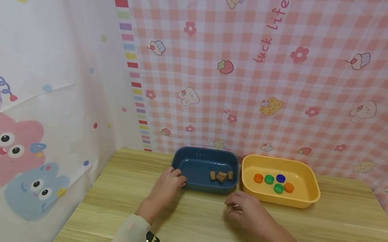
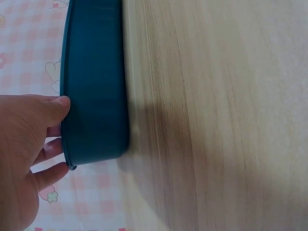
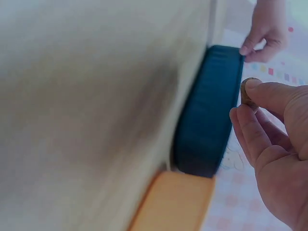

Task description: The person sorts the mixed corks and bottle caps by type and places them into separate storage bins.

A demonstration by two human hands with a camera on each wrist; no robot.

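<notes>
My left hand [image 1: 166, 185] grips the near left corner of a dark blue plastic tray [image 1: 192, 174]. In the left wrist view the thumb [image 2: 61, 102] presses the outer wall, with the other fingers over the rim. My right hand [image 1: 248, 213] pinches a brown cork [image 3: 248, 96] between thumb and fingertips. It hovers above the table, in front of where the two trays meet. Several more short corks [image 1: 221, 179] lie in the right part of the blue tray.
Right beside the blue tray stands a yellow tray [image 1: 272, 199] holding several round caps, among them a green cap [image 1: 279, 188] and a blue cap [image 1: 280, 178]. Both trays sit at the back of the wooden table [image 1: 197, 229], against a pink checked cloth [image 1: 200, 76].
</notes>
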